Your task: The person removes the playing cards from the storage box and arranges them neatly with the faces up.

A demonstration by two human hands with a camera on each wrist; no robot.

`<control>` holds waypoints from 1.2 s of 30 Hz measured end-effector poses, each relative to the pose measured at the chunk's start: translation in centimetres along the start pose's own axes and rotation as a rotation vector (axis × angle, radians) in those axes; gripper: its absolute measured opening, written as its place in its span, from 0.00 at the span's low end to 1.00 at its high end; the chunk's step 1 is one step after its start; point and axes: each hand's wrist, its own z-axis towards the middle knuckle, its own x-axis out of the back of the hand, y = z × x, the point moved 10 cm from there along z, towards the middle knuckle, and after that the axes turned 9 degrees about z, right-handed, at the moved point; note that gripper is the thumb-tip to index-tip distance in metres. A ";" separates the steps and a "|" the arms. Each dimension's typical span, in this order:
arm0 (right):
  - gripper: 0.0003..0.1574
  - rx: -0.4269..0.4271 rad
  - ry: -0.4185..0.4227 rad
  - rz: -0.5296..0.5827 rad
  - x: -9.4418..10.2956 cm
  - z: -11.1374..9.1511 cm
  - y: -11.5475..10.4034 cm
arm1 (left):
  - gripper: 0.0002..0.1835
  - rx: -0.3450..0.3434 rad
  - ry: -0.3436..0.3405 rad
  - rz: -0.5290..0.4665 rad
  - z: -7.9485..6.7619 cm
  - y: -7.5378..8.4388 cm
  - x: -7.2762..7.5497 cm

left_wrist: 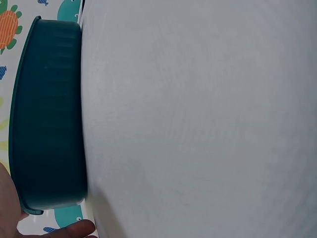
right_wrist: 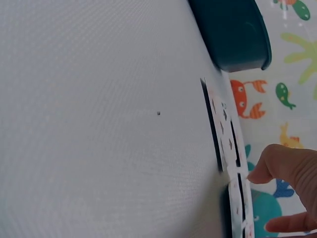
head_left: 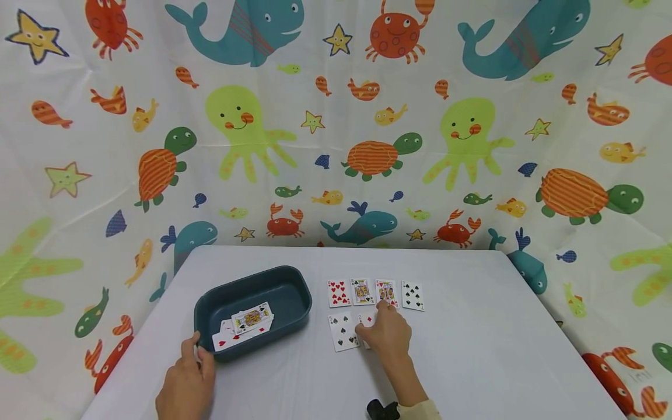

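Note:
My left hand (head_left: 185, 379) holds the near-left corner of a dark teal plastic basin (head_left: 252, 281), with fingers at its rim. A few loose playing cards (head_left: 252, 318) lie inside it, a face card on top. My right hand (head_left: 387, 333) reaches over playing cards laid face up in two rows, thumb and fingers spread apart. Its fingertips overlap the lower edge of a red face card (head_left: 385, 288) in the upper row. The thumb lies over a diamond card (head_left: 367, 320) in the lower row, partly hidden by the hand. Left of that lies a spade card (head_left: 344, 332).
The upper row also has a heart card (head_left: 339, 293), another face card (head_left: 362, 291) and a spade card (head_left: 413, 296). Everything rests on a white-covered table (head_left: 488, 350). Behind it hangs a curtain (head_left: 325, 192) printed with sea animals.

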 end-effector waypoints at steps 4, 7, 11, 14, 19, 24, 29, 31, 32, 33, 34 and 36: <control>0.36 0.009 0.007 0.012 0.1 -0.1 -0.1 | 0.24 0.001 0.012 0.002 0.0 -0.1 0.1; 0.35 0.023 0.023 0.040 0.3 -0.2 -0.4 | 0.24 0.006 0.018 0.004 0.0 -0.1 0.2; 0.32 0.037 0.035 0.136 0.5 -0.3 -0.9 | 0.24 0.011 0.017 0.004 0.0 -0.2 0.1; 0.31 0.030 0.015 0.249 0.3 -0.6 -1.4 | 0.24 0.008 0.017 0.005 0.0 -0.2 0.1; 0.31 0.018 -0.033 0.441 -0.2 -1.1 -2.5 | 0.24 0.003 0.011 0.007 0.0 -0.2 0.2; 0.28 0.044 -0.050 0.607 -0.7 -1.7 -4.0 | 0.24 0.004 0.006 0.001 -0.2 -0.2 0.3; 0.26 0.075 -0.067 0.744 -1.4 -2.3 -5.9 | 0.24 0.005 0.007 -0.003 -0.3 -0.2 0.3; 0.25 0.082 -0.075 0.802 -1.7 -2.6 -6.8 | 0.24 0.009 0.001 -0.005 -0.2 -0.3 0.2; 0.25 0.082 -0.082 0.835 -1.9 -2.7 -7.3 | 0.24 0.011 -0.002 -0.006 -0.2 -0.3 0.2; 0.25 0.082 -0.089 0.863 -2.0 -2.8 -7.7 | 0.24 0.011 -0.007 -0.008 -0.1 -0.2 0.1; 0.24 0.082 -0.095 0.889 -2.2 -2.9 -8.2 | 0.24 0.011 -0.012 -0.010 -0.1 -0.2 0.0; 0.25 0.086 -0.109 0.938 -2.5 -3.0 -9.1 | 0.24 0.011 -0.017 -0.012 0.0 -0.1 -0.1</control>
